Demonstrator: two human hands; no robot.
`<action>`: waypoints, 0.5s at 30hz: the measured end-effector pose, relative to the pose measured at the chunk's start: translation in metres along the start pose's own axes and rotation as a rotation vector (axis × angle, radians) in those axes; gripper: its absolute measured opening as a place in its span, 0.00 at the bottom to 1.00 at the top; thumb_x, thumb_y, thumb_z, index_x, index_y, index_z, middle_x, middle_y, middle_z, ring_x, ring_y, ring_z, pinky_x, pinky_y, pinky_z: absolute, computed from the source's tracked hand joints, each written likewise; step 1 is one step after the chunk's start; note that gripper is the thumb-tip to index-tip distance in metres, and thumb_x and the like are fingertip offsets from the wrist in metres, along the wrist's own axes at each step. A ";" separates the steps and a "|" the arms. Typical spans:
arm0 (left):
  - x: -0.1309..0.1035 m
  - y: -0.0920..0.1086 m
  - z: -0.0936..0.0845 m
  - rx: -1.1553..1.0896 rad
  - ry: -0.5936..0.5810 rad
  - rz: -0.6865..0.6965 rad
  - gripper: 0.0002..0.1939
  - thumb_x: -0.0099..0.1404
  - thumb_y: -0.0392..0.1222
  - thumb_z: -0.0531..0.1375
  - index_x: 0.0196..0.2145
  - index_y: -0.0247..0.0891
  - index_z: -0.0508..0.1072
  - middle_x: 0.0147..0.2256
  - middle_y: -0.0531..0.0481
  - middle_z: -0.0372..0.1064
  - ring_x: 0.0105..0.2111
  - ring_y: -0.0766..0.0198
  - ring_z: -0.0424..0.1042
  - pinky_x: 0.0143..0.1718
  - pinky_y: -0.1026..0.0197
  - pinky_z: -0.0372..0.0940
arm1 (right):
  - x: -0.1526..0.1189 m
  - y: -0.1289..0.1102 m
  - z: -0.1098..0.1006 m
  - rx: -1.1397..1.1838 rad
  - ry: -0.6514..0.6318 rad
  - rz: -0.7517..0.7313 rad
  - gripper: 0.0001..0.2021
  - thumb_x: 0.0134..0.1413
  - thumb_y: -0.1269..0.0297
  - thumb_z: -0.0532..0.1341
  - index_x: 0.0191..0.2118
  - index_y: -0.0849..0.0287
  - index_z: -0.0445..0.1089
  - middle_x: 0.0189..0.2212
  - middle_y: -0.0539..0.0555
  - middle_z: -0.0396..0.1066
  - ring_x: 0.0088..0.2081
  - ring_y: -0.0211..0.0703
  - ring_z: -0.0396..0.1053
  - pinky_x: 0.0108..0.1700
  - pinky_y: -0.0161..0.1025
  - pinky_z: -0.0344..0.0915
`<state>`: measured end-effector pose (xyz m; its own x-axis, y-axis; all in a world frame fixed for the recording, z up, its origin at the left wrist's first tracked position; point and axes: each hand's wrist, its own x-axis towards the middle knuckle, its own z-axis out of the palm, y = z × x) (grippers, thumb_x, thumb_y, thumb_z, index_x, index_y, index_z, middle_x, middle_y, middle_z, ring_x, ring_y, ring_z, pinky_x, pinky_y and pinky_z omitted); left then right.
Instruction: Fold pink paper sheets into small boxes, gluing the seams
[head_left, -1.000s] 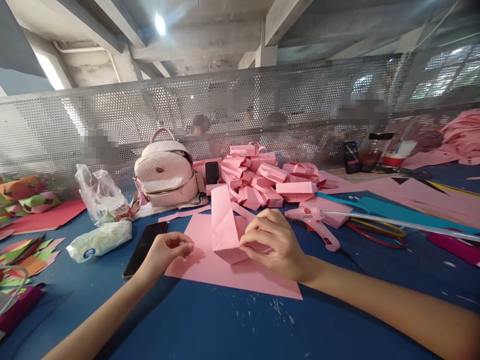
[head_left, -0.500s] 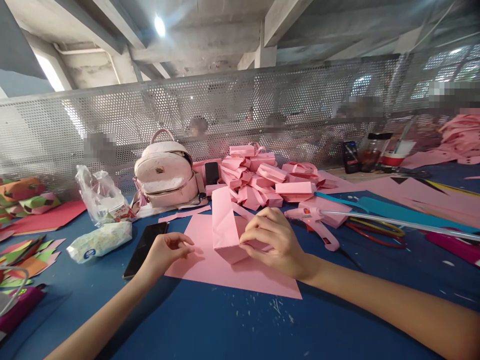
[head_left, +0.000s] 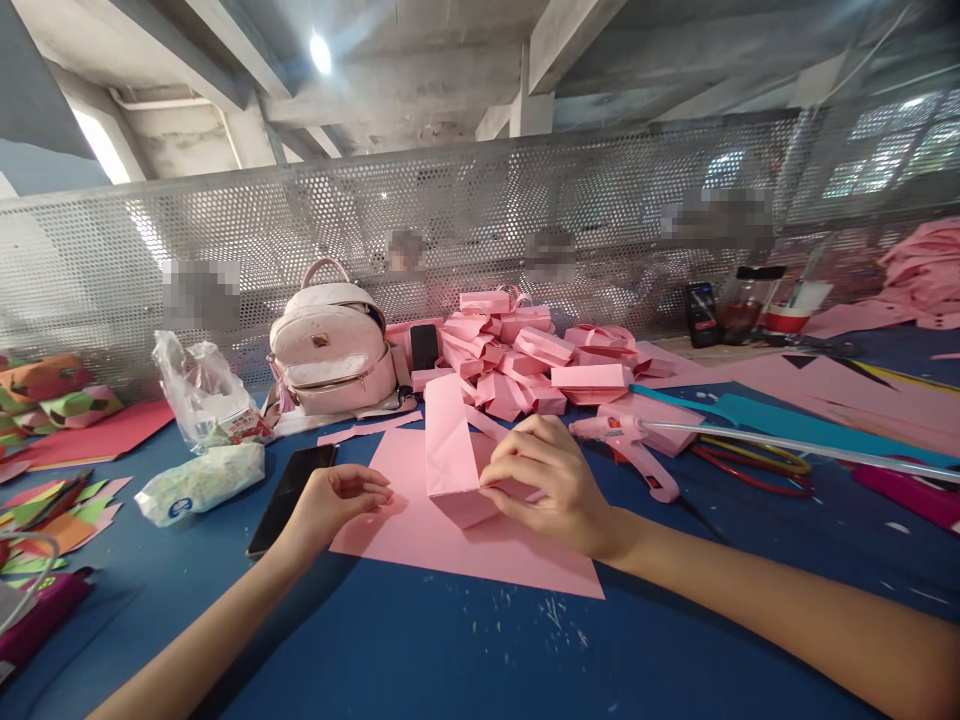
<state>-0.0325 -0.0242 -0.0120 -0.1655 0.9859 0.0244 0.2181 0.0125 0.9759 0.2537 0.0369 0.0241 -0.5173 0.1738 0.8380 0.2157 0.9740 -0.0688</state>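
My right hand (head_left: pixel 551 485) pinches the right side of a folded pink paper box (head_left: pixel 453 435) between thumb and fingers. The box stands on a flat pink paper sheet (head_left: pixel 517 560), with one tall creased panel sticking up. Part of the box is hidden behind my fingers. My left hand (head_left: pixel 341 503) hovers at or rests on the sheet's left edge, loosely curled and holding nothing; a gap separates it from the box. Just right of my right hand lies a pink glue gun (head_left: pixel 630 450) with a long clear glue stick (head_left: pixel 780 448) in its back.
Behind the box is a heap of folded pink paper boxes (head_left: pixel 525 350). A pale pink backpack (head_left: pixel 334 350), a black phone (head_left: pixel 289 500) and a tissue pack (head_left: pixel 201 482) stand or lie leftward. Teal paper (head_left: pixel 810 425) lies right. A perforated metal screen (head_left: pixel 465 215) closes the back.
My left fingers have drawn slightly closer together and shifted a touch rightward. My right hand and the paper box look unmoved.
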 end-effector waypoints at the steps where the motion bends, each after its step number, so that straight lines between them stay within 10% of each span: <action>1: 0.000 0.000 0.000 0.006 0.002 0.008 0.16 0.45 0.45 0.73 0.31 0.34 0.79 0.29 0.44 0.80 0.32 0.55 0.79 0.32 0.61 0.72 | 0.000 0.000 0.000 -0.001 0.000 -0.001 0.04 0.58 0.70 0.66 0.32 0.56 0.73 0.29 0.49 0.73 0.36 0.43 0.61 0.42 0.43 0.55; 15: -0.014 0.015 0.002 0.086 0.043 0.245 0.19 0.65 0.57 0.56 0.37 0.38 0.72 0.20 0.59 0.53 0.22 0.68 0.56 0.24 0.67 0.55 | 0.001 0.001 -0.001 -0.005 -0.011 -0.009 0.04 0.58 0.70 0.65 0.33 0.55 0.72 0.29 0.48 0.72 0.35 0.42 0.61 0.42 0.44 0.55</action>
<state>-0.0248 -0.0370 0.0022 -0.1376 0.9534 0.2686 0.3374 -0.2098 0.9177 0.2538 0.0382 0.0255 -0.5285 0.1669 0.8324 0.2151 0.9748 -0.0588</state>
